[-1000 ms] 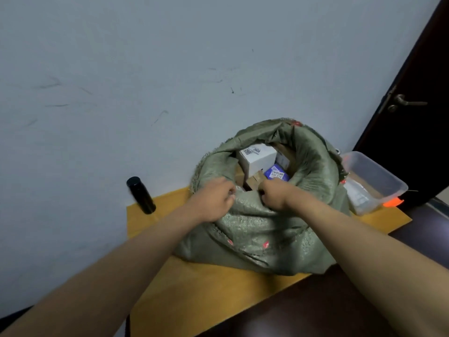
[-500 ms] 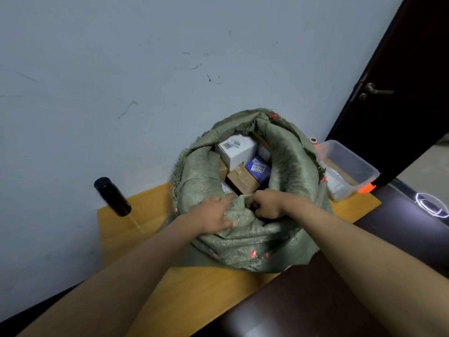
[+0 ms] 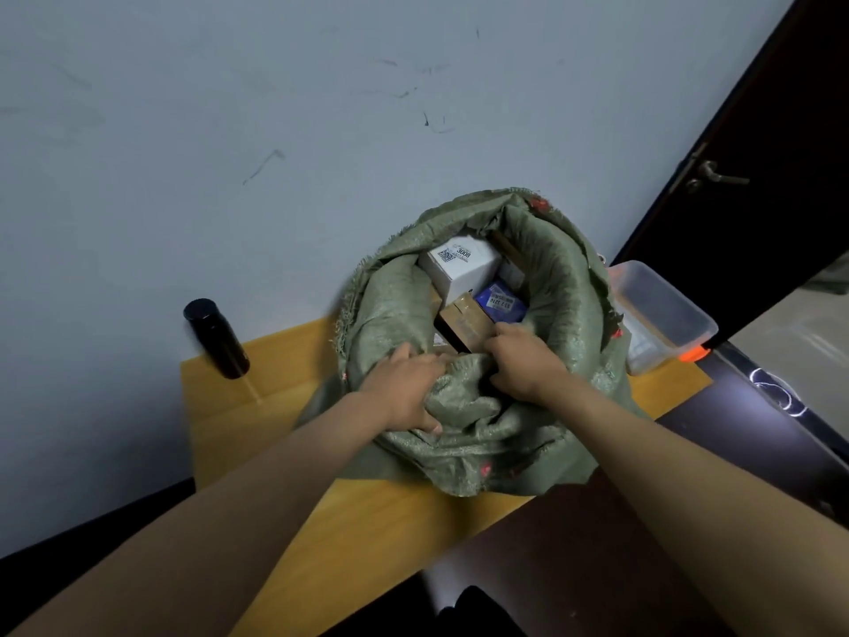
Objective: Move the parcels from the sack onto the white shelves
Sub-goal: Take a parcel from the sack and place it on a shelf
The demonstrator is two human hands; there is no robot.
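Observation:
A green woven sack (image 3: 566, 287) stands open on a yellow wooden table (image 3: 275, 393) against the wall. Inside it I see a white parcel (image 3: 459, 268) with a label, a brown cardboard parcel (image 3: 464, 320) and a blue parcel (image 3: 503, 304). My left hand (image 3: 404, 389) is closed on the folded near rim of the sack. My right hand (image 3: 523, 360) grips the rim beside it, its fingers tucked inside next to the brown parcel. No white shelves are in view.
A black bottle (image 3: 216, 338) stands at the table's left, near the wall. A clear plastic box (image 3: 661, 310) with an orange clip sits right of the sack. A dark door (image 3: 758, 154) is at the right, and a dark glossy surface (image 3: 597, 544) lies in front.
Both hands have pushed the sack's near rim down and rolled it outward, so the brown and blue parcels show more. The view has shifted a little.

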